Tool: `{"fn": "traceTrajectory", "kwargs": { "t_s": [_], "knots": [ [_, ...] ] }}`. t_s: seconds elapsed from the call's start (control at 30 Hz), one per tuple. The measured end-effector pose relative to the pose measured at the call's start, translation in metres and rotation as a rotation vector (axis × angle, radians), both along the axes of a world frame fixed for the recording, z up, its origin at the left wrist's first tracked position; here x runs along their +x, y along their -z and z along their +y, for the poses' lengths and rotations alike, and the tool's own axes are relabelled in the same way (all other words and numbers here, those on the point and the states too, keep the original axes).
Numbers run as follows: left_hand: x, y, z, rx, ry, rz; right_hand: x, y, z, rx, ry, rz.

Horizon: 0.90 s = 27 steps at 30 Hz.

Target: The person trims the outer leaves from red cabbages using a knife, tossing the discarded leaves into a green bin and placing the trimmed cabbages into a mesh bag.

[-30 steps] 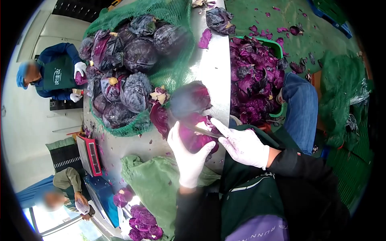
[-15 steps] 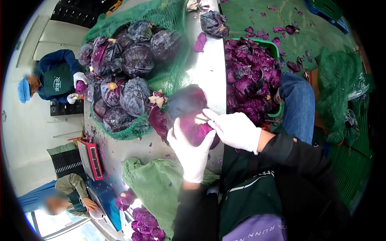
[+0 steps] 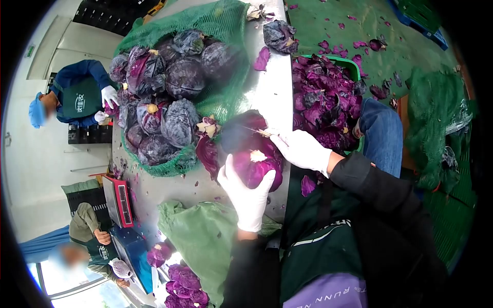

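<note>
A red cabbage (image 3: 267,172) with a pale cut stem sits on the metal table in front of me. My left hand (image 3: 245,197), in a white glove, cups its near side between thumb and fingers. Just right of the stem, my gloved right hand (image 3: 304,151) holds a small knife (image 3: 251,128), its thin blade pointing left above the cabbage. Behind the blade is a blurred dark cabbage shape (image 3: 239,128). To the left lie a loose purple leaf (image 3: 207,155) and a trimmed pale stem piece (image 3: 208,126).
A green mesh sack (image 3: 226,25) full of cabbages (image 3: 185,77) covers the far table. A green crate (image 3: 354,69) of purple leaves stands at right. Nearer lie a green sack (image 3: 197,231) and peeled cabbages (image 3: 182,282). Two people work at left near a red scale (image 3: 118,200).
My right hand with the knife has drawn away from the stem, to the right and slightly up, uncovering the pale cut. A purple leaf now shows below my right hand.
</note>
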<state>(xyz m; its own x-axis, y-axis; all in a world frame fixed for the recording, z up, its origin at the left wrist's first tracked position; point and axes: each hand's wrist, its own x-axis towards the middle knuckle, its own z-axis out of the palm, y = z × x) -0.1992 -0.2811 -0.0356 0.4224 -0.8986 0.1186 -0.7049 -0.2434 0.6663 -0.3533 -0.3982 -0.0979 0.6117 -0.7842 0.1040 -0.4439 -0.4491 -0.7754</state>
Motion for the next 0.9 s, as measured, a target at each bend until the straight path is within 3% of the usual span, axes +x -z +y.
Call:
{"fn": "traceTrajectory", "kwargs": {
  "t_s": [0.1,0.13,0.17,0.23,0.27,0.3,0.33,0.37,0.43,0.47,0.57,0.63,0.7,0.73,0.77,0.83,0.9],
  "knots": [
    [0.002,0.008,0.008,-0.069,0.038,-0.001,0.0,0.019,-0.01,0.014,0.025,0.043],
    [0.005,0.013,0.018,-0.114,0.069,-0.026,-0.003,0.025,-0.017,0.252,0.064,0.06],
    [0.011,0.02,0.025,-0.164,0.101,-0.053,-0.003,0.02,-0.018,0.254,0.079,0.015],
    [0.021,0.036,0.043,-0.209,0.082,0.207,-0.001,0.005,-0.003,0.281,0.081,-0.066],
    [0.022,0.033,0.049,-0.242,0.078,0.441,-0.003,-0.036,0.001,0.399,0.098,-0.125],
    [0.022,0.032,0.053,-0.284,0.07,0.678,0.005,-0.022,0.008,0.349,0.094,-0.217],
    [0.027,0.032,0.061,-0.241,0.08,0.637,0.012,-0.007,0.016,0.296,0.086,-0.306],
    [0.027,0.03,0.067,-0.163,0.05,0.478,0.009,-0.039,0.019,0.245,0.039,-0.086],
    [0.025,0.016,0.073,-0.012,-0.011,0.154,0.021,-0.028,0.031,0.085,0.073,-0.189],
    [0.004,0.0,0.065,-0.12,-0.127,0.524,0.022,-0.027,0.039,0.015,0.057,-0.244],
    [-0.019,-0.018,0.047,-0.164,-0.437,0.78,0.021,-0.03,0.055,-0.12,0.026,-0.304],
    [-0.004,-0.005,0.042,-0.249,-0.366,0.925,0.011,-0.044,0.054,-0.024,-0.011,-0.275],
    [0.012,0.008,0.042,-0.246,-0.281,1.113,0.005,-0.05,0.045,-0.032,0.111,-0.341],
    [0.011,0.011,0.04,-0.241,-0.265,1.102,0.002,-0.05,0.036,0.102,0.155,-0.41],
    [0.011,0.012,0.033,-0.237,-0.244,1.09,-0.004,-0.051,0.025,0.089,0.201,-0.317],
    [0.012,0.015,0.022,-0.244,-0.206,1.147,-0.011,-0.035,-0.004,0.521,0.423,-0.491],
    [0.012,0.019,0.01,-0.275,-0.173,1.296,-0.043,-0.009,-0.038,0.818,0.513,-0.476]
  ]
}}
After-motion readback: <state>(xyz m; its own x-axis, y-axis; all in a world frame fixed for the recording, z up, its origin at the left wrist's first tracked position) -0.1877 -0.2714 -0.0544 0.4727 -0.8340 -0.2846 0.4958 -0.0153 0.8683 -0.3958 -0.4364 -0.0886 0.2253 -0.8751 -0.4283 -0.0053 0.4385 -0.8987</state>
